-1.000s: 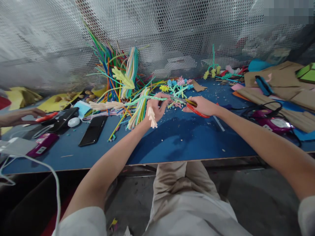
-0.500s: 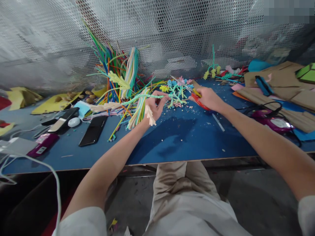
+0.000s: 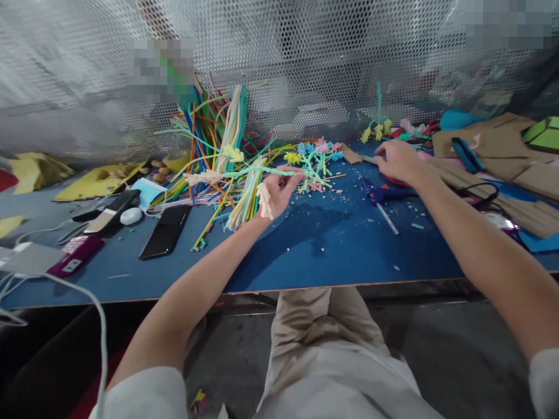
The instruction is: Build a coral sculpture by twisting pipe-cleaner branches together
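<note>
One green stem (image 3: 253, 169), left of the glue gun (image 3: 386, 194), could bend under the pinching left hand (image 3: 279, 191). Right hand (image 3: 399, 161) — grip I can't tell.

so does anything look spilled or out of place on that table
Small scraps litter the blue table, some in front of the fuzzy flowers, looking like unswept trimmings. A face mask also seems out of place, lying among craft supplies behind the black phone.

You have one left hand (image 3: 279, 189), one right hand (image 3: 399, 160), one pair of scissors (image 3: 369, 159) — plus one glue gun (image 3: 388, 193), one face mask (image 3: 148, 192).
</note>
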A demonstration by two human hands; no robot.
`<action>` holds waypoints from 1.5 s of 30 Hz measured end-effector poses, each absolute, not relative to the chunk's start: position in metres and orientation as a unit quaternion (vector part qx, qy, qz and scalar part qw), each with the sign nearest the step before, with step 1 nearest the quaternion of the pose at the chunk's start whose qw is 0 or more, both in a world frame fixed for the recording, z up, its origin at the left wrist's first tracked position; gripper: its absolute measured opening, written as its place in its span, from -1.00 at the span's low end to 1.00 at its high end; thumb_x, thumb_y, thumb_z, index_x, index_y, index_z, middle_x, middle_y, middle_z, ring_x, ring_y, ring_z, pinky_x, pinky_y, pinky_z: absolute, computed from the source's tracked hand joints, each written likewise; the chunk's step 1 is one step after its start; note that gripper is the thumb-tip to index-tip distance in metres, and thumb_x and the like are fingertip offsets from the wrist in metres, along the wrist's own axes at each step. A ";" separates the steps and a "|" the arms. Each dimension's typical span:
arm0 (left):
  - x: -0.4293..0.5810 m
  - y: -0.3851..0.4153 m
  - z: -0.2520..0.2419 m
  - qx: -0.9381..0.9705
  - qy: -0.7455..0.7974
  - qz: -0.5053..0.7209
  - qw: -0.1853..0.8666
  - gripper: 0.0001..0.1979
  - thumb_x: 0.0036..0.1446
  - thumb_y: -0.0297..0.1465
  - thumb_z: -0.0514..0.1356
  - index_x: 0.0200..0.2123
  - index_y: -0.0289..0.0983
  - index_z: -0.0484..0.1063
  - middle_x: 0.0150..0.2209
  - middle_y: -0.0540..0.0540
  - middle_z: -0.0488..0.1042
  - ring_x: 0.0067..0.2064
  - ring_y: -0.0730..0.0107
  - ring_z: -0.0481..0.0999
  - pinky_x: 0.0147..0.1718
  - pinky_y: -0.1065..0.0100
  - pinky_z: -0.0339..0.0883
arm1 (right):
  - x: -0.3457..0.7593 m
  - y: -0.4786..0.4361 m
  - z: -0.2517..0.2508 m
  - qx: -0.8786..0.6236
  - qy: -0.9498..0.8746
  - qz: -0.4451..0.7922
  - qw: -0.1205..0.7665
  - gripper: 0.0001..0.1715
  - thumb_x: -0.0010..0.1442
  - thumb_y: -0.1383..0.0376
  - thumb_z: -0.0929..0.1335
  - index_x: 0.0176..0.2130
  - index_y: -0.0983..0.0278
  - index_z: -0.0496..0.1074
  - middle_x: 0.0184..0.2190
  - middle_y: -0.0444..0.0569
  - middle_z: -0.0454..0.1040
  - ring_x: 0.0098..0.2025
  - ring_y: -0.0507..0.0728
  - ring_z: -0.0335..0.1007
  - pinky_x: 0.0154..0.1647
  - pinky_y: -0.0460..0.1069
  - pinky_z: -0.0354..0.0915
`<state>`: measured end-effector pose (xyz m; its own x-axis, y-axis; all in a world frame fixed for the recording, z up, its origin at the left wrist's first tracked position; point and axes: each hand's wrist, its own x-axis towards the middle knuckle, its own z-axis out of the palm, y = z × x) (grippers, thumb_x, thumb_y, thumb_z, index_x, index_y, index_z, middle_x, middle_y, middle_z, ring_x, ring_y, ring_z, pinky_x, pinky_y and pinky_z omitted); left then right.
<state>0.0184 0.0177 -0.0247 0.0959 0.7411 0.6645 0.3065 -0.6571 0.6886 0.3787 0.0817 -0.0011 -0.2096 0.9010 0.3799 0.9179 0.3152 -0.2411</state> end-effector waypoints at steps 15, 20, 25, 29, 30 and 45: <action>0.034 0.000 -0.025 0.725 0.355 0.556 0.196 -0.75 0.22 -0.10 0.42 -0.24 -0.15 0.73 -0.30 -0.10 0.68 -0.49 0.47 0.42 -0.56 0.36 0.20 | 0.266 0.000 -0.014 -0.422 -0.831 0.073 0.355 -0.53 0.44 -0.02 0.33 0.09 0.17 0.63 -0.08 0.06 0.73 -0.09 0.28 0.65 -0.03 0.12 0.39; 0.034 -0.002 -0.027 0.721 0.373 0.542 0.218 -0.78 0.19 -0.15 0.45 -0.24 -0.16 0.75 -0.34 -0.08 0.67 -0.47 0.47 0.42 -0.54 0.36 0.20 | 0.266 0.004 -0.022 -0.373 -0.824 0.036 0.425 -0.60 0.42 0.00 0.37 -0.07 0.16 0.72 -0.15 0.00 0.75 -0.16 0.22 0.68 -0.12 0.07 0.42; 0.034 -0.002 -0.029 0.718 0.369 0.539 0.239 -0.80 0.21 -0.17 0.44 -0.23 -0.16 0.75 -0.32 -0.08 0.68 -0.47 0.50 0.37 -0.53 0.37 0.15 | 0.262 0.007 -0.031 -0.318 -0.796 0.044 0.512 -0.71 0.36 0.07 0.46 -0.17 0.18 0.74 -0.25 -0.03 0.75 -0.32 0.14 0.64 -0.25 0.02 0.43; 0.034 -0.002 -0.028 0.720 0.366 0.538 0.244 -0.74 0.21 -0.11 0.43 -0.22 -0.17 0.74 -0.38 -0.07 0.64 -0.53 0.54 0.28 -0.57 0.37 0.06 | 0.255 0.001 -0.028 -0.317 -0.762 0.146 0.546 -0.72 0.30 0.06 0.50 -0.24 0.19 0.74 -0.36 -0.06 0.72 -0.45 0.09 0.54 -0.38 0.01 0.41; 0.034 -0.002 -0.027 0.722 0.362 0.538 0.243 -0.73 0.21 -0.09 0.42 -0.22 -0.17 0.74 -0.39 -0.07 0.64 -0.54 0.55 0.26 -0.58 0.38 0.05 | 0.254 -0.001 -0.027 -0.317 -0.752 0.171 0.552 -0.72 0.28 0.06 0.51 -0.26 0.20 0.73 -0.39 -0.06 0.70 -0.47 0.09 0.53 -0.40 0.01 0.40; 0.032 -0.001 -0.017 0.727 0.323 0.494 0.350 -0.48 0.28 0.12 0.26 -0.24 -0.27 0.56 -0.43 -0.05 0.50 -0.43 0.44 0.39 -0.41 0.36 0.27 | 0.262 -0.007 -0.010 -0.318 -0.788 0.220 0.479 -0.55 0.38 -0.03 0.40 -0.26 0.27 0.66 -0.46 -0.04 0.64 -0.52 0.04 0.40 -0.43 -0.02 0.29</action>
